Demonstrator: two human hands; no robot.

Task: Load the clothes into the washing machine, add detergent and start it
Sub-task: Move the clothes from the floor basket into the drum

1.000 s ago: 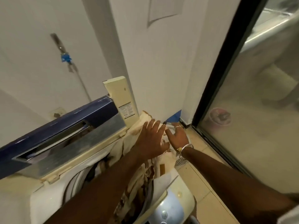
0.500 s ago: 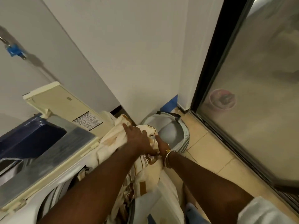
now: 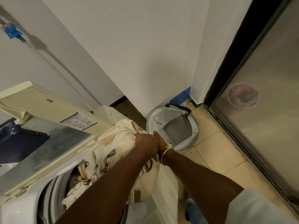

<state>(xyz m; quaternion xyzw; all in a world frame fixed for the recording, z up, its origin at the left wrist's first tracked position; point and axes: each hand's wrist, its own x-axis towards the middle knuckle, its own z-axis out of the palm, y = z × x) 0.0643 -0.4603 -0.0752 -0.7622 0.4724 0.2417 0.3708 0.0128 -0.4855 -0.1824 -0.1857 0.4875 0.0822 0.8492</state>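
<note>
One blue fitting (image 3: 12,32) sits on a pipe against the white wall at far left. Below it the washing machine (image 3: 19,210) stands with its lid (image 3: 40,102) raised and folded back, a printed label on the cream panel and a dark blue panel beneath. The round drum opening shows at lower left.

A cream cloth (image 3: 113,143) with brown stripes and patches is heaped over the machine's right rim. Part of it hangs down into the drum and part drapes over the outer side.

The left hand (image 3: 146,141) lies on top of the heap, its fingers curled into the fabric and gripping it. Just beside it, touching, is the right hand (image 3: 161,143), largely hidden behind the left. I cannot tell whether its fingers close on the cloth. A thin bracelet (image 3: 164,156) circles the right wrist.

Right of the hands, a round laundry basket (image 3: 195,131) with a pale liner and black handles stands on the tiled floor (image 3: 218,151), in the corner by a strip of blue tape (image 3: 182,96).

Farthest right runs a dark-framed frosted glass door (image 3: 267,110), with a pink bowl (image 3: 243,96) dimly visible behind it.
</note>
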